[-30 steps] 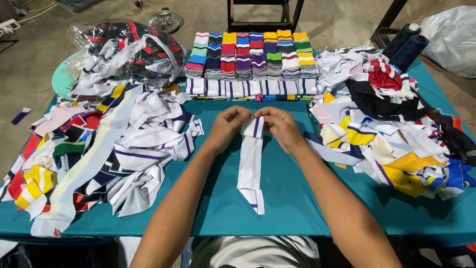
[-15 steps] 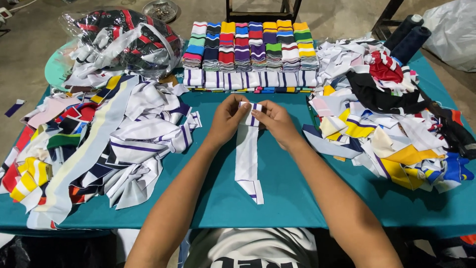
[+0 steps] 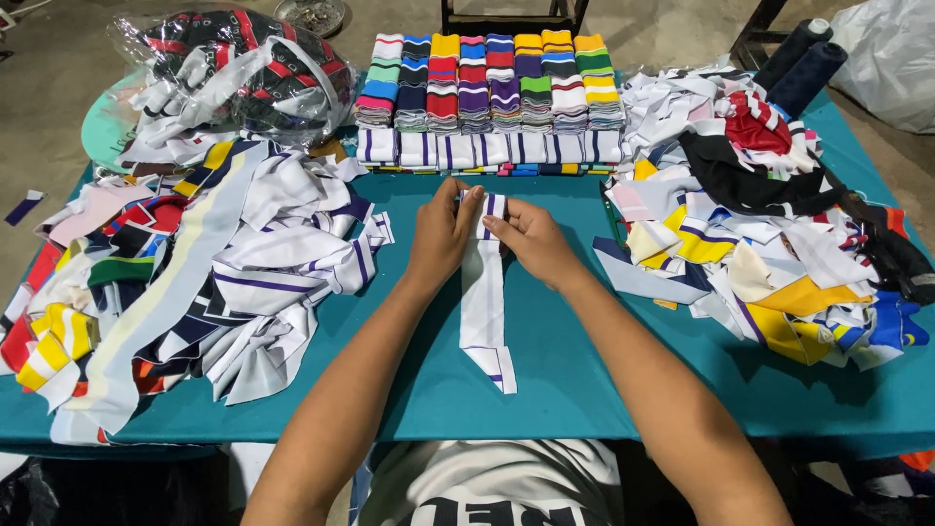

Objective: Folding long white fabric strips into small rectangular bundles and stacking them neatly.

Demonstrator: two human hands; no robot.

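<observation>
A long white fabric strip with purple stripes (image 3: 484, 312) lies lengthwise on the teal table (image 3: 545, 380), its pointed end toward me. My left hand (image 3: 443, 234) and my right hand (image 3: 531, 242) both pinch its far end, where the cloth is folded over. The fingers meet at the top of the strip, just in front of a row of folded white-and-purple pieces (image 3: 487, 149).
Stacks of folded coloured striped bands (image 3: 487, 78) stand at the back. A heap of white and purple strips (image 3: 253, 263) lies left, a mixed colourful heap (image 3: 760, 214) right. A clear bag of fabric (image 3: 243, 63) sits back left, dark thread cones (image 3: 804, 63) back right.
Both hands stayed on the strip's far end and kept working the fold; the strip lies in nearly the same place.
</observation>
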